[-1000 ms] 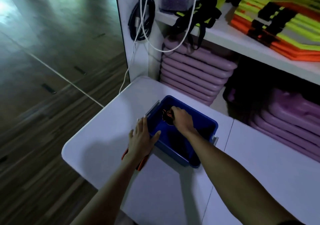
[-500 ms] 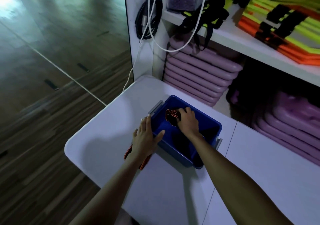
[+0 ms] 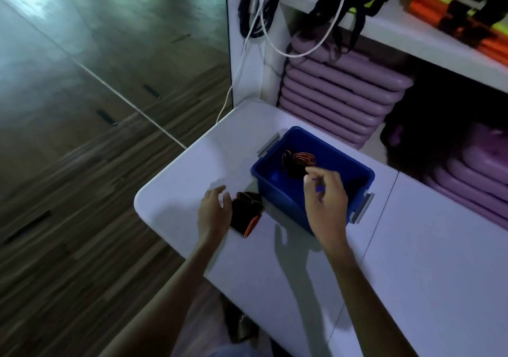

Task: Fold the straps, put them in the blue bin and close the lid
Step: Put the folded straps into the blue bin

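Note:
The blue bin (image 3: pixel 357 176) stands open on the white table (image 3: pixel 426 260), with grey latches at both ends. A folded black and orange strap (image 3: pixel 299 161) lies inside it at the far left. A second folded black and orange strap (image 3: pixel 246 213) lies on the table just left of the bin. My left hand (image 3: pixel 214 213) hovers beside this second strap, fingers curled and apart, holding nothing. Above the bin's near side is my right hand (image 3: pixel 325 202), empty, fingers loosely bent. No lid is in view.
A white shelf unit (image 3: pixel 412 38) stands behind the table, holding stacked purple mats (image 3: pixel 343 95), black straps and orange-yellow pads. A white cable (image 3: pixel 255 27) and black cords hang at its left post. The table's rounded left corner drops to a wooden floor (image 3: pixel 82 164).
My right hand has let go of the strap in the bin and risen out of it. My left hand has slid off the bin's edge, uncovering the second strap on the table.

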